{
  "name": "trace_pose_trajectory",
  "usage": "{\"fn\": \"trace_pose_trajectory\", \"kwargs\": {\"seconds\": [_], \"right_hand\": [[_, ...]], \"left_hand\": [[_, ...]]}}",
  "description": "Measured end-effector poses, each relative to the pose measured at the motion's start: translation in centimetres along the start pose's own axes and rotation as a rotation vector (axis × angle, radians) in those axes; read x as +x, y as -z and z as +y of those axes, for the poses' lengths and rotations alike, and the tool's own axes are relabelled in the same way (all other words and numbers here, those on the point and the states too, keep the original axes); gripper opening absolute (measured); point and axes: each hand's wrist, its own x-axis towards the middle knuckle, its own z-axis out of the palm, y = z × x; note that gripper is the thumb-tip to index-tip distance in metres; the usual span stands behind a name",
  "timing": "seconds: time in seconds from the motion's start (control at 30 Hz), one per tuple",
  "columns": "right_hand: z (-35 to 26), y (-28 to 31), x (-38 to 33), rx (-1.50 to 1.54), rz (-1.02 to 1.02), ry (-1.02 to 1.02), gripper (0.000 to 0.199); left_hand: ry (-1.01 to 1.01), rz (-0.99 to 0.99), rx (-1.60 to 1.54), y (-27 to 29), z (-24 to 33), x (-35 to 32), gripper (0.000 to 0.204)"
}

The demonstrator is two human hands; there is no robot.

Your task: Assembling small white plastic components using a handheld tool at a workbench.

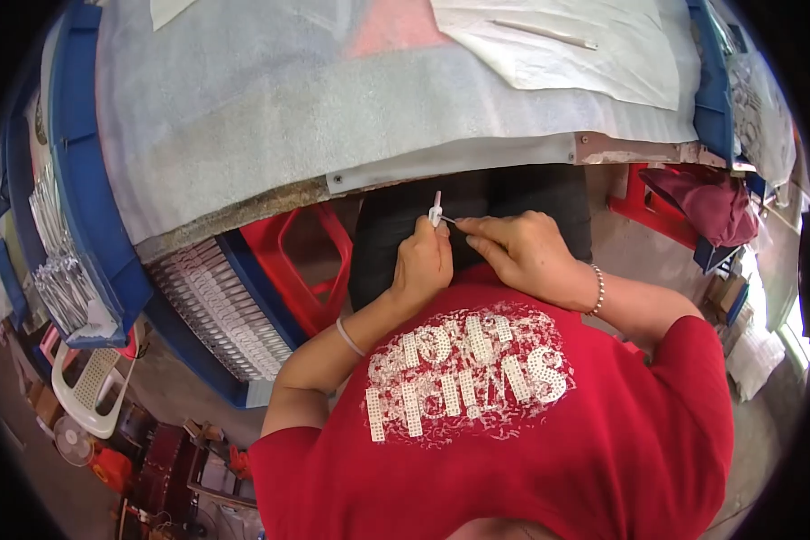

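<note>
Over my lap, just off the table's near edge, my left hand [423, 261] is closed in a pinch on a small white piece with a pale pink stem [436, 212] pointing up. My right hand [533, 250], with a beaded bracelet at its wrist, is closed on a thin dark metal rod [449, 220]. The rod's end reaches the side of the white piece; whether it goes into it is too small to tell. Most of the rod is hidden by my right fingers.
Grey cloth [243, 108] covers the table, with a white sheet [621, 67] and a slim rod [544, 34] on it. Blue trays [85, 162] of metal pieces [63, 261] stand left. Another metal-filled crate [229, 310] and red stool [288, 270] sit below. Maroon cloth [706, 202] lies right.
</note>
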Motion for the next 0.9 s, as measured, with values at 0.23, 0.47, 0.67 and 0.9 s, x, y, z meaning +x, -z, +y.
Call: {"fn": "trace_pose_trajectory", "kwargs": {"seconds": [0.23,0.47,0.67,0.9], "right_hand": [[0.4,0.6,0.2,1.088,-0.162,-0.835,0.021],[-3.5,3.2,-1.4,-0.092,-0.029,0.111,0.03],[-2.6,2.7,-2.4,-0.236,-0.014,0.215,0.033],[-2.1,2.2,-2.1,-0.213,-0.038,0.2,0.035]], "left_hand": [[0.011,0.005,0.074,0.2,0.4,0.3,0.009],[0.287,-0.045,-0.428,0.8,0.7,-1.0,0.021],[0.463,-0.087,-0.685,1.8,2.3,-1.0,0.022],[0.492,-0.095,-0.702,1.6,2.3,-0.9,0.023]]}}
